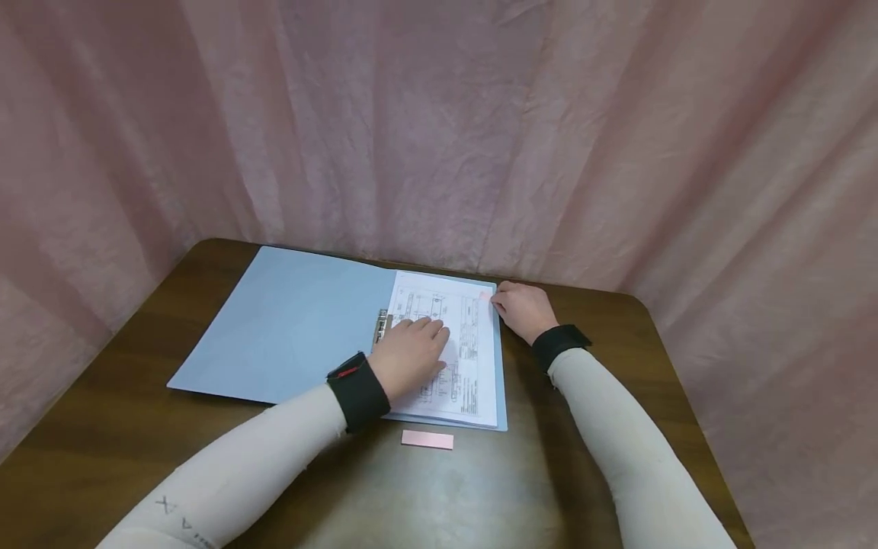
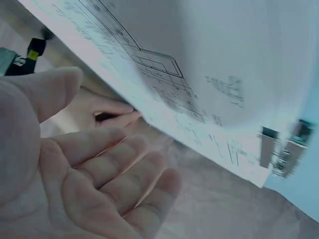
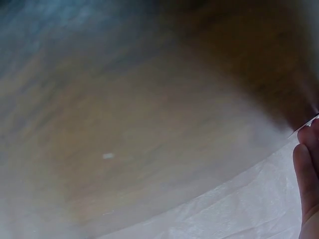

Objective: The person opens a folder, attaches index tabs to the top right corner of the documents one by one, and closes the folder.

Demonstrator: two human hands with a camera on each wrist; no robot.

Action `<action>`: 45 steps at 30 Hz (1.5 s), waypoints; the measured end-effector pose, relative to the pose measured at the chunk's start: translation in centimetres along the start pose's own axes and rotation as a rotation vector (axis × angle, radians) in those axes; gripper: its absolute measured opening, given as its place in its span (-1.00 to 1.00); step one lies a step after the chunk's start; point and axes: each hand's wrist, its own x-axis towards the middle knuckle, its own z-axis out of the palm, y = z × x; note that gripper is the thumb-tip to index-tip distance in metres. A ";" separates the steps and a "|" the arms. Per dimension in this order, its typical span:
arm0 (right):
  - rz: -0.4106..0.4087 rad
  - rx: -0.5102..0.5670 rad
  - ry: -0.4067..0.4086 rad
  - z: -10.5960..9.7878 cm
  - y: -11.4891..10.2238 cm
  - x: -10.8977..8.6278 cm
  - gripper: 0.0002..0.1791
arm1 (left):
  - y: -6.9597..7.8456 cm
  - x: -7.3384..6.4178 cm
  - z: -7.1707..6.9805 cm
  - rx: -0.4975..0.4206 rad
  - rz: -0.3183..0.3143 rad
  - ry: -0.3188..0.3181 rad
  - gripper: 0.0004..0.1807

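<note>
A light blue folder point(image 1: 302, 313) lies spread on the table, with a stack of printed drawings point(image 1: 473, 366) on its right side. My left hand point(image 1: 410, 354) rests on the top sheet, its fingers fairly straight in the left wrist view. At the stack's upper right corner, my right hand point(image 1: 524, 309) pinches the sheet's edge between thumb and fingers. A small pink sticky note point(image 1: 485, 296) is on the page beside those fingertips. The right wrist view catches only part of the right hand point(image 3: 310, 167), at a thin edge. A metal binder clip mechanism point(image 2: 281, 154) stands at the folder's spine.
A pink sticky note pad point(image 1: 427, 440) lies on the wooden table point(image 1: 480, 488) just in front of the folder. Pink curtains point(image 1: 425, 137) hang close behind the table's back edge. Black bands circle both wrists.
</note>
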 end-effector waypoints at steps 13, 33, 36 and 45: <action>0.022 0.012 -0.029 0.6 -1.1 -0.2 -0.87 | 0.3 5.8 2.1 -0.021 0.057 -0.012 -0.31; 0.024 0.044 -0.008 0.2 -0.3 -0.6 -0.82 | 0.8 10.8 2.8 -0.084 0.041 -0.083 -0.35; 0.027 0.047 -0.014 0.2 -0.4 -0.4 -0.80 | 0.4 11.2 2.6 -0.105 0.031 -0.090 -0.36; 0.040 0.043 -0.039 -0.1 -0.5 -0.4 -0.79 | 0.1 12.9 2.5 -0.152 -0.037 -0.125 -0.36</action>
